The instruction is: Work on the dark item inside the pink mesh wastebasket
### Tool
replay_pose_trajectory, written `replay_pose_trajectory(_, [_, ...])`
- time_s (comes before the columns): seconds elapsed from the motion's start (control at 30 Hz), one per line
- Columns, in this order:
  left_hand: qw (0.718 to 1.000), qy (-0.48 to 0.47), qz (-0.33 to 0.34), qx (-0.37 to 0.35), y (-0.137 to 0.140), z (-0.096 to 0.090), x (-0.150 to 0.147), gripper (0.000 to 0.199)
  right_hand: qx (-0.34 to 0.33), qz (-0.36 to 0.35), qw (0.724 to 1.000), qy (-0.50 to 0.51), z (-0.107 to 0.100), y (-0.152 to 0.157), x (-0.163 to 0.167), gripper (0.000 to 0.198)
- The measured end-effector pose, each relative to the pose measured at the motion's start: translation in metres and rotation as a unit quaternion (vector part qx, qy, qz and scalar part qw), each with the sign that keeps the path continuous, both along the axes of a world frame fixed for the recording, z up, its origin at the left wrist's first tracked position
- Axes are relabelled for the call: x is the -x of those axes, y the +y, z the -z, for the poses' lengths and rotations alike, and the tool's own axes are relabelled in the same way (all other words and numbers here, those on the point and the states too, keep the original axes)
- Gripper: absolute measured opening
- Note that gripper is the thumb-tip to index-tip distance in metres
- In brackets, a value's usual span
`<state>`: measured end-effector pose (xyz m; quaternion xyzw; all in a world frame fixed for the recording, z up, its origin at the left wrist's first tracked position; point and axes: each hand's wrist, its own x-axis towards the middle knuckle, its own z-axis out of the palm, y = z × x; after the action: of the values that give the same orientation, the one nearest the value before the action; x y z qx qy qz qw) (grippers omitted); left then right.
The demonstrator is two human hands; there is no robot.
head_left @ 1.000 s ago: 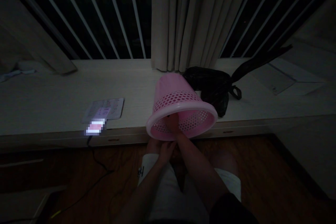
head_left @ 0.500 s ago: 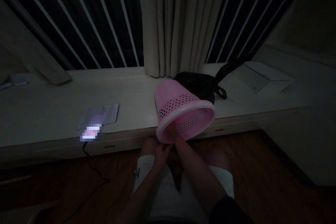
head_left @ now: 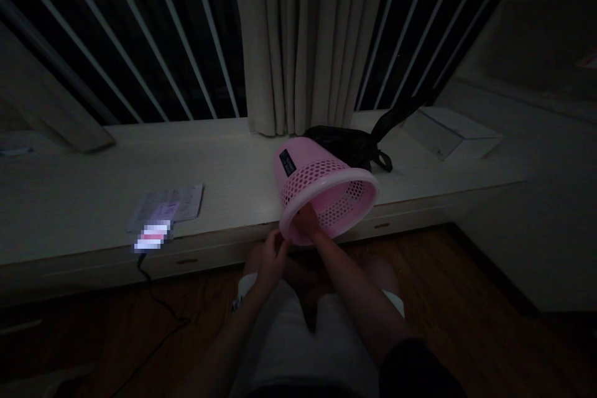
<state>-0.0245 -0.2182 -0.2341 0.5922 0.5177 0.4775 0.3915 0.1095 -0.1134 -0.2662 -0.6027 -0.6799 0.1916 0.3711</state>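
Pretty dark room here, so we're working with what we can make out. Far left on the long pale desk [head_left: 93, 168] there's a flat paper [head_left: 168, 204] and, right at the front edge next to it, a small glowing gadget [head_left: 153, 236] with a cable [head_left: 158, 308] running down off it onto the wood floor [head_left: 466, 298].

Moving in, our left hand [head_left: 269, 256] sits just below the desk edge, fingers curled loosely. It's right by the rim of the basket, but we honestly can't tell if it's pinching anything or just resting there, too murky.

Then the basket [head_left: 321, 189] itself: pink, perforated band near the rim, tipped on its side with the opening facing us, partly over the desk's front edge. It has a dark label [head_left: 288, 162] on its upper left side. Our right hand [head_left: 305, 224] is at the lower rim, fingers reaching inside and clamped on it.

Just behind the basket lies a black bag [head_left: 347, 142], touching or nearly so, below the curtain [head_left: 298, 43]. Further right, a flat white box [head_left: 450, 132].
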Motion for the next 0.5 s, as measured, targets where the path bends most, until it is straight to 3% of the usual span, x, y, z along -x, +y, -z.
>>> replay_pose_trajectory(0.2, [0.999,0.033,0.024,0.005,0.013,-0.007,0.008,0.034,0.029,0.0,0.986,-0.164,-0.011,-0.022,-0.017,0.031])
replay_pose_trajectory(0.5, [0.996,0.083,0.018,0.001,0.01,-0.039,-0.01,0.029,0.037,0.0,0.983,-0.181,-0.017,-0.053,-0.025,0.042])
